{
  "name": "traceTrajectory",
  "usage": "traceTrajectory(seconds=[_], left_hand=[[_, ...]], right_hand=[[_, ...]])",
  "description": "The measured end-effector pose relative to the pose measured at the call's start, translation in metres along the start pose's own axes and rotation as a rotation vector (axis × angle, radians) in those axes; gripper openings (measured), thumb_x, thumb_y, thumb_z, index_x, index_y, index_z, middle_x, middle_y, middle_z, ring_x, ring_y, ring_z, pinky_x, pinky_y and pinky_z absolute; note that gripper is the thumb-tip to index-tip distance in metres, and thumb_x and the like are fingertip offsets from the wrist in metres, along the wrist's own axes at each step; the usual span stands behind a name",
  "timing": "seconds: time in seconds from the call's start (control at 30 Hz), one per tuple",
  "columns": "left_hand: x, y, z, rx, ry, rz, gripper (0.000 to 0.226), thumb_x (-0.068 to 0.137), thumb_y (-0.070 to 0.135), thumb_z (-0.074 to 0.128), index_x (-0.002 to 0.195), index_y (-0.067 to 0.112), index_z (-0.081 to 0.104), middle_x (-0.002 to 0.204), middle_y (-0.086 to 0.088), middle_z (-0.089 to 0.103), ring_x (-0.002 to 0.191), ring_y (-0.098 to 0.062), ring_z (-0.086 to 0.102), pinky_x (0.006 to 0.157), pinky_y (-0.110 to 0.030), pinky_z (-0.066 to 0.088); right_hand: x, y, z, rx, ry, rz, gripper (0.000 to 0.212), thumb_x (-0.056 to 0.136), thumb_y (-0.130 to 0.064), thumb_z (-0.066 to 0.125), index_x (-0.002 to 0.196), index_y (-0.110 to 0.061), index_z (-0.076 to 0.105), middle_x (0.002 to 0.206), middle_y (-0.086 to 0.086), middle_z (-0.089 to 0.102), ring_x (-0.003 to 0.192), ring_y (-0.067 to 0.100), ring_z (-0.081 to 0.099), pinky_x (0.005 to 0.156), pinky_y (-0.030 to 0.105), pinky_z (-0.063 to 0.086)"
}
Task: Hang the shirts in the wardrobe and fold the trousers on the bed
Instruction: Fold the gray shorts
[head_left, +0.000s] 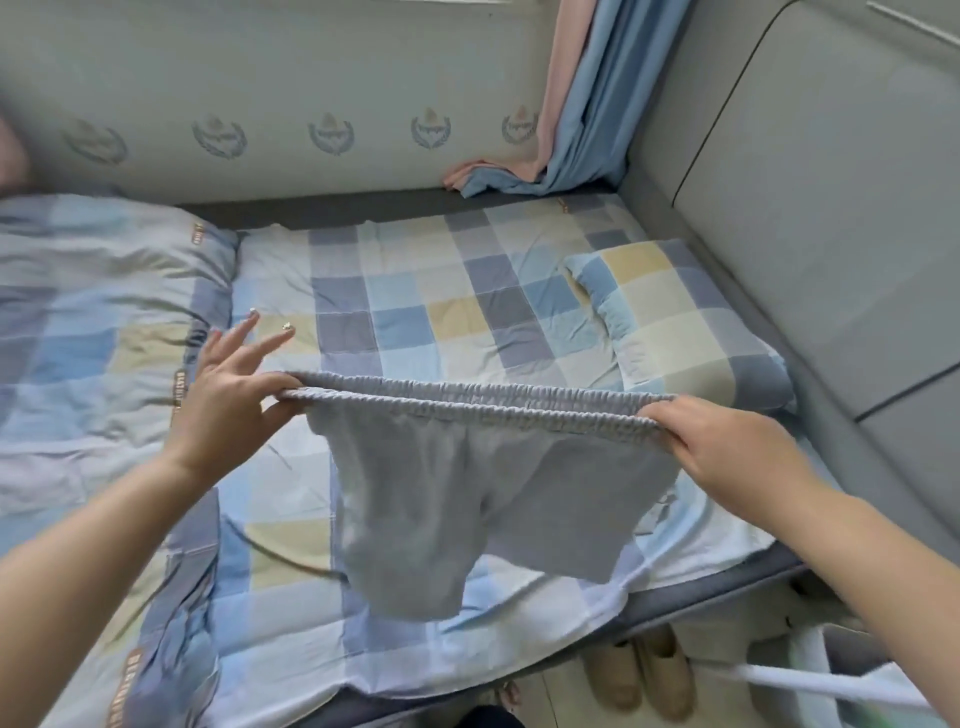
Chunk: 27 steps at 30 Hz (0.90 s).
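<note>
At mid-frame, the left hand (234, 387) and right hand (711, 447) each pinch an end of the grey trousers (467, 499), waistband stretched left-to-right, legs dangling toward the bed (415, 306) below.

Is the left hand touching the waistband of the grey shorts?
Touching. The head view shows the left hand pinching the left end of the elastic waistband of the grey shorts, while two fingers stay extended.

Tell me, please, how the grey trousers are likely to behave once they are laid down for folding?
Probably floppy: the grey trousers sag below the waistband stretched between the left hand and right hand. Likely light, since a fingertip hold suffices. The elastic waistband may bunch when released.
</note>
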<state>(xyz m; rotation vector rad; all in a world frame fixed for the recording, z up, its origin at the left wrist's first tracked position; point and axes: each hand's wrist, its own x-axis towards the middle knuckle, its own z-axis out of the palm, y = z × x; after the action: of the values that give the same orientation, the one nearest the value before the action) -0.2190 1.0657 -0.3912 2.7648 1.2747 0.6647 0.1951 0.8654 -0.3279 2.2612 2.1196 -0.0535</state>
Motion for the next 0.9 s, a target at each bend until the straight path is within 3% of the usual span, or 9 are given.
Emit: traceTrajectory(seconds=[0.07,0.13,0.23,0.3,0.4,0.5,0.67,0.8,0.9], left_hand=[[-0.006,-0.011,-0.021,-0.024,-0.038,0.013,0.010,0.068,0.012,0.081,0.067,0.007,0.073,0.095,-0.015,0.073,0.096,-0.036,0.069,0.091,-0.059,0.045],[-0.012,-0.022,-0.040,-0.034,-0.069,-0.007,0.014,0.067,0.008,0.085,0.067,0.006,0.072,0.081,-0.008,0.072,0.071,-0.031,0.071,0.069,-0.046,0.056],[-0.018,-0.031,-0.052,-0.032,-0.108,-0.096,0.015,0.068,0.013,0.086,0.067,0.008,0.071,0.076,-0.002,0.066,0.061,-0.026,0.064,0.054,-0.037,0.054],[-0.021,-0.041,-0.053,0.056,-0.187,-0.183,0.014,0.074,0.023,0.082,0.071,0.013,0.073,0.080,0.001,0.064,0.067,-0.026,0.063,0.056,-0.034,0.051],[-0.017,-0.057,-0.046,0.286,-0.404,-0.328,0.018,0.087,0.038,0.066,0.094,0.023,0.072,0.106,0.007,0.062,0.093,-0.019,0.064,0.067,-0.030,0.049],[0.011,-0.069,-0.051,0.476,-0.511,-0.382,0.020,0.091,0.033,0.055,0.106,0.025,0.066,0.117,0.007,0.056,0.108,-0.018,0.059,0.074,-0.030,0.046],[0.079,-0.101,-0.091,0.530,-0.346,-0.481,0.027,0.088,0.029,0.057,0.109,0.014,0.065,0.119,-0.003,0.053,0.111,-0.027,0.057,0.081,-0.037,0.048],[0.119,-0.116,-0.120,0.522,-0.222,-0.564,0.034,0.086,0.030,0.060,0.112,0.008,0.061,0.122,-0.010,0.050,0.115,-0.032,0.052,0.089,-0.043,0.048],[0.125,-0.119,-0.119,0.479,-0.168,-0.598,0.039,0.087,0.026,0.055,0.121,0.007,0.056,0.143,-0.006,0.041,0.124,-0.030,0.047,0.094,-0.043,0.046]], right_hand=[[0.008,-0.009,-0.012,-0.055,-0.024,-0.034,0.023,0.098,-0.037,0.038,0.113,-0.033,0.055,0.108,-0.011,0.061,0.089,0.018,0.064,0.064,0.036,0.051],[0.023,-0.019,-0.017,-0.082,-0.084,-0.064,0.019,0.098,-0.036,0.036,0.107,-0.030,0.052,0.104,-0.009,0.060,0.087,0.016,0.061,0.060,0.033,0.045],[0.048,-0.032,-0.013,-0.093,-0.164,-0.106,0.016,0.098,-0.031,0.035,0.100,-0.024,0.049,0.103,-0.007,0.058,0.091,0.017,0.059,0.064,0.034,0.042],[0.067,-0.041,-0.004,-0.101,-0.192,-0.143,0.017,0.098,-0.029,0.034,0.102,-0.022,0.049,0.105,-0.006,0.056,0.095,0.019,0.059,0.068,0.035,0.044],[0.105,-0.054,0.012,-0.158,-0.186,-0.199,0.019,0.099,-0.025,0.033,0.108,-0.022,0.049,0.108,-0.005,0.056,0.095,0.021,0.060,0.067,0.034,0.043],[0.154,-0.069,0.012,-0.221,-0.139,-0.228,0.019,0.097,-0.013,0.034,0.105,-0.022,0.049,0.109,-0.003,0.056,0.095,0.023,0.061,0.062,0.032,0.039],[0.237,-0.078,-0.033,-0.290,0.007,-0.228,0.032,0.090,-0.001,0.038,0.115,-0.019,0.048,0.115,0.000,0.052,0.103,0.024,0.055,0.068,0.036,0.044],[0.274,-0.078,-0.065,-0.296,0.132,-0.167,0.037,0.091,-0.002,0.037,0.123,-0.021,0.041,0.121,-0.001,0.048,0.105,0.025,0.050,0.062,0.034,0.035],[0.286,-0.083,-0.072,-0.306,0.183,-0.147,0.040,0.091,-0.002,0.039,0.126,-0.020,0.038,0.121,-0.001,0.047,0.106,0.024,0.050,0.061,0.033,0.037]])
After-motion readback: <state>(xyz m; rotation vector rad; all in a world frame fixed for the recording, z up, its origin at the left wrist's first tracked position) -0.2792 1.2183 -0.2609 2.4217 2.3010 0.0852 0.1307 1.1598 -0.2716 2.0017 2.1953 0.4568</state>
